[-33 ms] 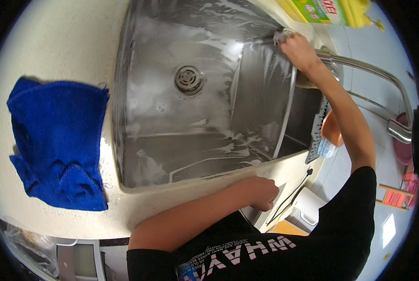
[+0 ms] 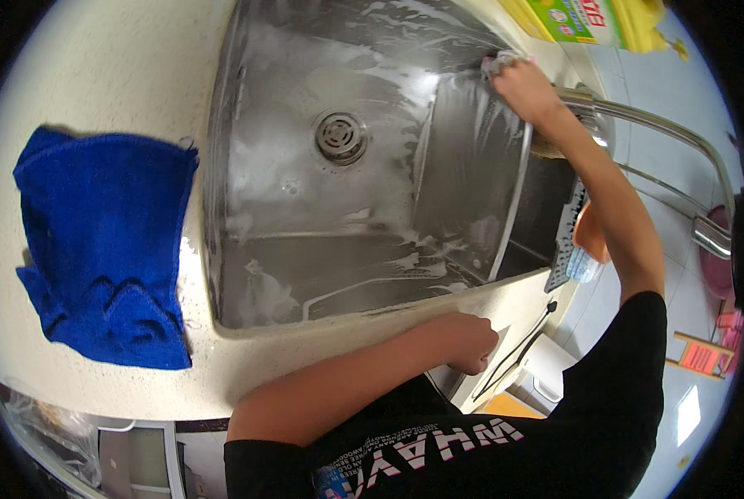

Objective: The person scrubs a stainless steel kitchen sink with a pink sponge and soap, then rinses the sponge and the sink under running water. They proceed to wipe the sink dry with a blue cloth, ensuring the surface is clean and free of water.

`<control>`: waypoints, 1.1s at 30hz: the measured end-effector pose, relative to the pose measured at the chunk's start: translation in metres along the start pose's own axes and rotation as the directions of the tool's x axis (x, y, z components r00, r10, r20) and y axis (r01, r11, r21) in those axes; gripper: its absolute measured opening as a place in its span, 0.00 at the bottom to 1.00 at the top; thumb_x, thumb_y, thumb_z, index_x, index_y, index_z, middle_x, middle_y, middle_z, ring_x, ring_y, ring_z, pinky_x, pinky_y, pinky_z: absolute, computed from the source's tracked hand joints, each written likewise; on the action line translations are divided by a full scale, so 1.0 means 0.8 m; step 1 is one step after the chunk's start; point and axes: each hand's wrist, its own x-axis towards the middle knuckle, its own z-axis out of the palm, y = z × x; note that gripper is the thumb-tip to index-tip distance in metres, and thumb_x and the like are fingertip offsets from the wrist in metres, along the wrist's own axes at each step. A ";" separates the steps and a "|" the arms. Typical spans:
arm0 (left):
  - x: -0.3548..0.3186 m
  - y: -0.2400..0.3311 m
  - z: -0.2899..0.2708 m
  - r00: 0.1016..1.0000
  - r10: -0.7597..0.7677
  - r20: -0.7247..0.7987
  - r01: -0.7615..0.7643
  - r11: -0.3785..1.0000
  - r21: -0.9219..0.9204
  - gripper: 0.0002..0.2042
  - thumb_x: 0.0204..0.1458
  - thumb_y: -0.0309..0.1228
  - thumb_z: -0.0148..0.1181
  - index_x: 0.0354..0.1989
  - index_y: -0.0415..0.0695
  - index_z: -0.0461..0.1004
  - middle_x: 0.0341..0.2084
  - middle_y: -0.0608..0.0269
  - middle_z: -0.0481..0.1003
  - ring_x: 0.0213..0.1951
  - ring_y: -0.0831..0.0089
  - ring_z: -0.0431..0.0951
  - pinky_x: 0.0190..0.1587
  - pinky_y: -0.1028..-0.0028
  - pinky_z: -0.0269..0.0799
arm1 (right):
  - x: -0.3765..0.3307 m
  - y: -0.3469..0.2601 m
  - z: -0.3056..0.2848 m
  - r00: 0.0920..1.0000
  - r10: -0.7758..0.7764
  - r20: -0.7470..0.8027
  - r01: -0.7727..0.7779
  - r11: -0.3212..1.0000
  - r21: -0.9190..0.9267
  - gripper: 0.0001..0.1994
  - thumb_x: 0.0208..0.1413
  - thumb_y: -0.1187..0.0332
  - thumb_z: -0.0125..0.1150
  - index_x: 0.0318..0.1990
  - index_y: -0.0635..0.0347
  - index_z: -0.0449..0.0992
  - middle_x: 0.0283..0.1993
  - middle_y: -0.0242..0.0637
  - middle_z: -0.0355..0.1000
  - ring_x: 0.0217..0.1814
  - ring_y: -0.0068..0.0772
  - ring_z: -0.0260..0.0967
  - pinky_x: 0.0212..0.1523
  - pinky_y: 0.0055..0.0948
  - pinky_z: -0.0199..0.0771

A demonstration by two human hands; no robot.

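My right hand (image 2: 523,90) is closed around a foam-covered, pale pinkish wad (image 2: 501,63), its kind hidden by suds and fingers. It presses this against the upper right corner of a stainless steel sink (image 2: 305,187), near the base of the tap (image 2: 575,101). White suds streak the sink's floor and walls, and a round drain strainer (image 2: 340,138) sits in the basin. Curled into a loose fist, my left hand (image 2: 472,343) stays by the counter's near edge, outside the sink, with nothing visible in it.
A blue cloth (image 2: 106,249) lies on the pale counter (image 2: 122,66) left of the sink. At the upper right is a yellow detergent bottle (image 2: 584,21). The tap's curved spout (image 2: 679,125) reaches past my right forearm. An orange bowl (image 2: 589,233) stands near a grey perforated rack (image 2: 565,241).
The view has shifted slightly. My right hand stays at the sink's corner with the foamy wad, and my left fist has not visibly moved.
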 end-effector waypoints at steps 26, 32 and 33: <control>0.000 0.008 -0.007 1.000 -0.001 0.008 0.000 0.996 0.085 0.10 0.41 0.31 0.54 0.21 0.37 0.77 0.21 0.47 0.75 0.26 0.51 0.77 0.31 0.59 0.73 | -0.132 -0.169 -0.058 0.765 -0.606 0.215 0.247 0.586 0.772 0.08 0.46 0.69 0.59 0.30 0.68 0.74 0.31 0.48 0.71 0.38 0.49 0.72 0.40 0.40 0.73; -0.002 0.009 -0.007 0.997 0.007 0.074 -0.014 0.994 0.104 0.10 0.41 0.31 0.54 0.21 0.37 0.77 0.21 0.48 0.76 0.26 0.53 0.77 0.30 0.58 0.72 | -0.073 -0.256 0.025 0.826 -0.564 -0.013 0.404 0.575 0.712 0.06 0.46 0.75 0.56 0.31 0.66 0.76 0.34 0.52 0.74 0.39 0.46 0.74 0.35 0.40 0.75; -0.005 0.007 -0.005 0.999 0.021 0.049 -0.026 0.993 0.119 0.10 0.41 0.31 0.54 0.21 0.37 0.77 0.21 0.48 0.76 0.26 0.53 0.77 0.30 0.58 0.72 | -0.074 -0.248 0.011 0.775 -0.621 0.118 0.358 0.585 0.727 0.06 0.46 0.75 0.56 0.31 0.67 0.76 0.34 0.52 0.74 0.39 0.46 0.74 0.35 0.40 0.75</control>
